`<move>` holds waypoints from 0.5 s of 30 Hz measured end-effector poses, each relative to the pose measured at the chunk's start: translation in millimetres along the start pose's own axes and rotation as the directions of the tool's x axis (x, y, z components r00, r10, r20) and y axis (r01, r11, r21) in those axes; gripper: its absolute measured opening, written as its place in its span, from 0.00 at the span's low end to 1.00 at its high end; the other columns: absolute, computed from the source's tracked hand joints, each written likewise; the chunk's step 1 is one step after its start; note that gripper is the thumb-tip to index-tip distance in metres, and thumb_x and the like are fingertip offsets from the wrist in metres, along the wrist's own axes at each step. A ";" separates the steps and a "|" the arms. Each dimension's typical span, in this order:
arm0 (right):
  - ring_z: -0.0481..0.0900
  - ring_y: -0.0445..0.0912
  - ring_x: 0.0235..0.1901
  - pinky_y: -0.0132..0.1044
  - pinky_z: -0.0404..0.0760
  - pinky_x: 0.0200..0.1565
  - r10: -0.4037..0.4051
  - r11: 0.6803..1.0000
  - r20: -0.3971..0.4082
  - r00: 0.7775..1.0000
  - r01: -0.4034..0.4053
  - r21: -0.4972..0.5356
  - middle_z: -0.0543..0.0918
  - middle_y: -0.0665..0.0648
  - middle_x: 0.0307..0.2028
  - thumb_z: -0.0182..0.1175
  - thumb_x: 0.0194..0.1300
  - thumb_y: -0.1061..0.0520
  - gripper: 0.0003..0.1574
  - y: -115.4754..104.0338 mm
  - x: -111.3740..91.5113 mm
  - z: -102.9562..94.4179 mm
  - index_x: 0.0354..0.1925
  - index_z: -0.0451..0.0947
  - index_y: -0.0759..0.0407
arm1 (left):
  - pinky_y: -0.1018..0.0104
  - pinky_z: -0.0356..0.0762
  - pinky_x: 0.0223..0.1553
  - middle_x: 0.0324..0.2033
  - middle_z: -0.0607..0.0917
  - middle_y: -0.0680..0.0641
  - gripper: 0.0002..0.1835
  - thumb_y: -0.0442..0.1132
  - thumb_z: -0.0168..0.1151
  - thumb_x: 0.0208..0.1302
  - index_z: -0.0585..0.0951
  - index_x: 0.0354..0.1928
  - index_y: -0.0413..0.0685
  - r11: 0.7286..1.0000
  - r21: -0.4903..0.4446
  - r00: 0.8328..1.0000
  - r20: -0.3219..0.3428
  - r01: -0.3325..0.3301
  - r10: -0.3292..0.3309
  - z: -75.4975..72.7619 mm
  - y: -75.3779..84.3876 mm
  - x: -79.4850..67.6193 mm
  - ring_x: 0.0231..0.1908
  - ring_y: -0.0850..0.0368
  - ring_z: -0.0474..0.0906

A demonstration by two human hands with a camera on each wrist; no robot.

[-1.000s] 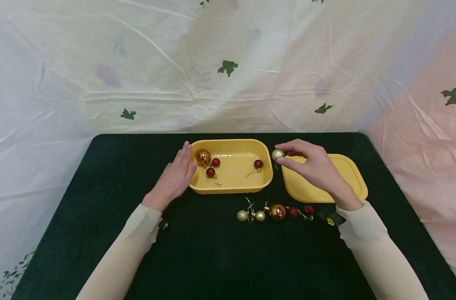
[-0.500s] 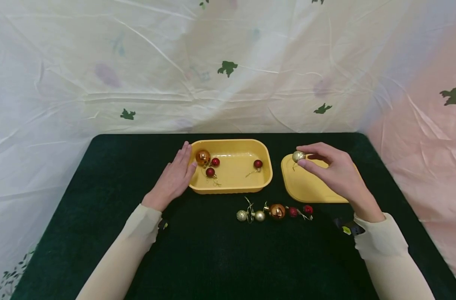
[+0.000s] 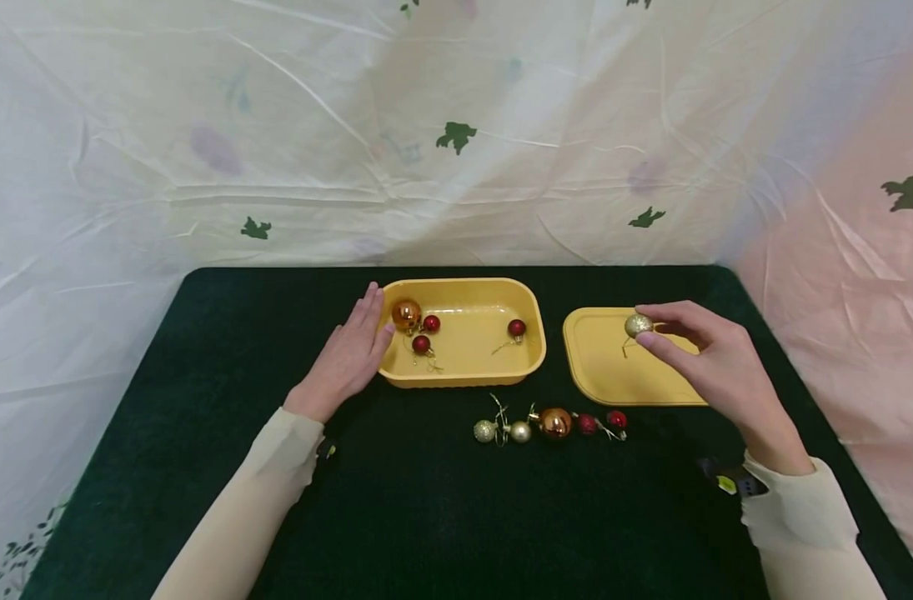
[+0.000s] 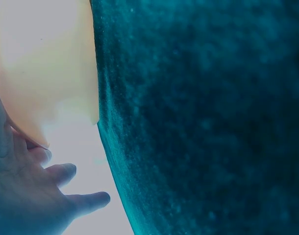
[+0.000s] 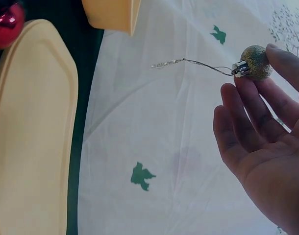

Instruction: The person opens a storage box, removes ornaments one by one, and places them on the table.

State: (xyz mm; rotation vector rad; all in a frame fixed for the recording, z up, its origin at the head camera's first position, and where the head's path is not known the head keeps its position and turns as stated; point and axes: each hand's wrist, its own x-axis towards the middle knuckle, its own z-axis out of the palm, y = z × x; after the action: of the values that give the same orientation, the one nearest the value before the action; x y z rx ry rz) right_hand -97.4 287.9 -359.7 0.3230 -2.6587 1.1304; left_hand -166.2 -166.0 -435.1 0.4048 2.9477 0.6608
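Thumb and fingers of my right hand [image 3: 714, 354] pinch a gold glitter bauble [image 3: 639, 325] above the yellow lid [image 3: 602, 358]. In the right wrist view the bauble [image 5: 256, 62] shows its silver cap and a dangling loop of string. My left hand [image 3: 343, 354] lies with straight fingers against the left side of a yellow plastic box [image 3: 464, 379]. Inside the box, a copper bauble [image 3: 407, 315] and two small red baubles [image 3: 431, 324] sit at the left. Another red bauble [image 3: 517, 328] is at the right end.
In front of the box, a row on the dark green cloth [image 3: 441, 508] holds a glitter bauble [image 3: 484, 431], a plain gold bauble [image 3: 520, 432], a copper bauble [image 3: 555, 423] and two red ones [image 3: 616, 419]. A pale curtain [image 3: 351, 167] hangs behind the table.
My right hand has carried the gold glitter bauble rightward, from beside the box's right edge to over the lid. My left hand, the box and the row of baubles have stayed put.
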 end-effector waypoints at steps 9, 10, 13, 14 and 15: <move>0.78 0.30 0.49 0.13 0.72 0.51 -0.016 1.000 -0.031 0.999 0.015 -0.003 0.83 0.40 0.49 0.70 0.68 0.60 0.22 14.8 -16.6 -6.9 0.60 0.84 0.52 | 0.33 0.47 0.75 0.82 0.31 0.51 0.38 0.57 0.33 0.84 0.36 0.84 0.49 1.000 -0.007 1.000 0.000 -0.007 0.007 0.4 -0.8 0.2 0.81 0.42 0.37; 0.79 0.29 0.49 0.13 0.72 0.50 -0.008 1.000 -0.031 1.000 0.007 -0.004 0.83 0.40 0.49 0.70 0.68 0.60 0.22 16.3 -18.6 -7.4 0.59 0.84 0.52 | 0.33 0.48 0.75 0.82 0.31 0.51 0.38 0.57 0.33 0.84 0.36 0.84 0.49 1.000 -0.008 1.000 -0.001 -0.007 0.007 0.2 -0.6 0.1 0.81 0.42 0.37; 0.78 0.28 0.48 0.13 0.73 0.49 0.021 1.000 -0.027 0.999 -0.022 -0.021 0.83 0.39 0.48 0.70 0.69 0.58 0.22 20.9 -24.9 -8.3 0.60 0.84 0.52 | 0.33 0.48 0.75 0.82 0.31 0.51 0.38 0.57 0.33 0.84 0.37 0.84 0.49 1.000 -0.010 1.000 -0.004 -0.009 0.009 0.2 -1.0 0.3 0.81 0.42 0.38; 0.77 0.28 0.48 0.13 0.73 0.48 0.028 0.999 -0.026 0.999 -0.029 -0.028 0.82 0.38 0.48 0.70 0.69 0.58 0.22 22.4 -26.9 -8.8 0.60 0.83 0.53 | 0.33 0.48 0.75 0.82 0.31 0.51 0.38 0.57 0.33 0.84 0.37 0.84 0.48 1.000 -0.011 1.000 -0.004 -0.010 0.010 0.1 -1.1 0.4 0.81 0.42 0.38; 0.77 0.27 0.48 0.13 0.72 0.47 0.032 0.999 -0.026 0.999 -0.033 -0.036 0.82 0.38 0.48 0.70 0.69 0.57 0.22 23.7 -28.9 -9.2 0.61 0.83 0.53 | 0.33 0.48 0.75 0.82 0.31 0.51 0.38 0.57 0.33 0.84 0.36 0.84 0.49 1.000 -0.012 1.000 -0.004 -0.010 0.010 0.2 -1.3 0.4 0.81 0.42 0.37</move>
State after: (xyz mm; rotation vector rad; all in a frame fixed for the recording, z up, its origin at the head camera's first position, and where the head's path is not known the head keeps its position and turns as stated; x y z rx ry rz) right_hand -75.6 313.8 -378.1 0.2581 -2.6678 1.0864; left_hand -166.9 -166.9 -435.9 0.4176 2.9456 0.6803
